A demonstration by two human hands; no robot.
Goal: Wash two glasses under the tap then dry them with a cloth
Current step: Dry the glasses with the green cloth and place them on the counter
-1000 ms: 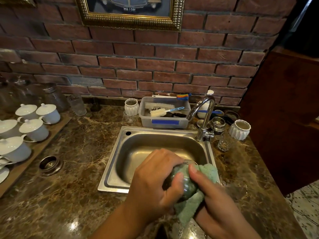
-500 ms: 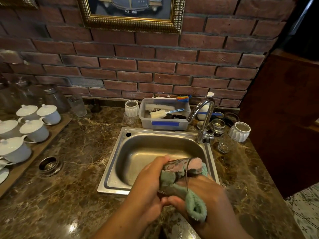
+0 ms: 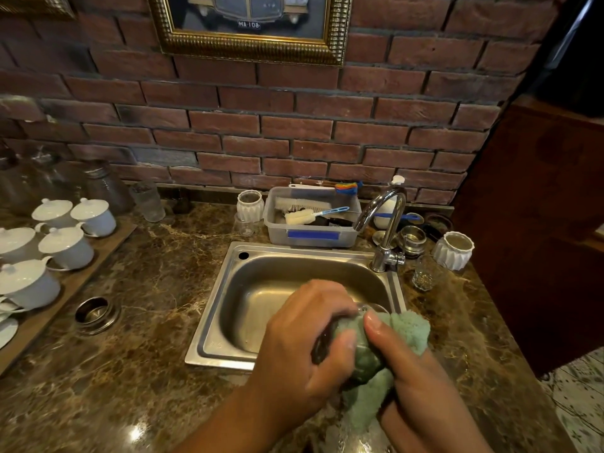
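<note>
Over the front right corner of the steel sink (image 3: 225, 308), my left hand (image 3: 304, 348) grips a clear glass (image 3: 362, 358) lying on its side. A green cloth (image 3: 408, 331) is stuffed inside the glass and spills out around it. My right hand (image 3: 415, 387) holds the cloth, thumb pressed on the glass. Most of the glass is hidden by my fingers and the cloth. A second small glass (image 3: 425, 273) stands upright on the counter, right of the tap (image 3: 385, 230). No water runs from the tap.
A grey plastic tub (image 3: 310, 237) with brushes sits behind the sink. White ribbed cups (image 3: 454, 250) and small metal dishes stand to the right of the tap. Several white lidded cups (image 3: 65, 246) fill a wooden tray at left. A metal ring (image 3: 94, 312) is set in the marble counter.
The glass has turned in my hands: half a second ago its open mouth faced up with cloth inside, now it lies sideways again. My right thumb is back on the glass.
</note>
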